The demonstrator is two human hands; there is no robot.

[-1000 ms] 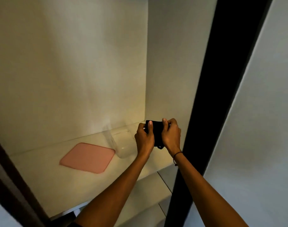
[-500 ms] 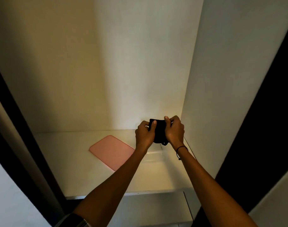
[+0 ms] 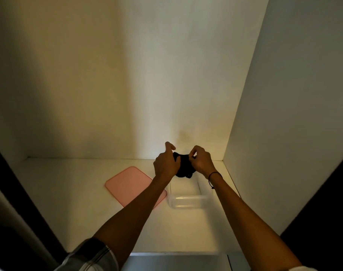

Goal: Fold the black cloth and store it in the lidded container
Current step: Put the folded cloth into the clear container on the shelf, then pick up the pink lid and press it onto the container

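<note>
So this was all inside a pale cupboard nook, white shelf [image 3: 49, 202] lit warm from somewhere far back. Starting on the left, a pink lid [image 3: 127, 184] lay flat on the shelf, its near right corner hidden under the left forearm. Next over, the left hand [image 3: 165, 165] was clamped on the left side of the black cloth [image 3: 183, 169], index finger sticking up free while the thumb and other fingers pinched the fabric. The cloth itself was a small bunched-up wad held in the air between both hands, hanging above the far end of the clear container [image 3: 186, 200], not touching it as far as I could see. The container sat open just right of the lid. Right hand [image 3: 201, 162] had fingertips pinched tight on the cloth's top right edge. A thin dark wristband [image 3: 213, 176] was on that wrist.
</note>
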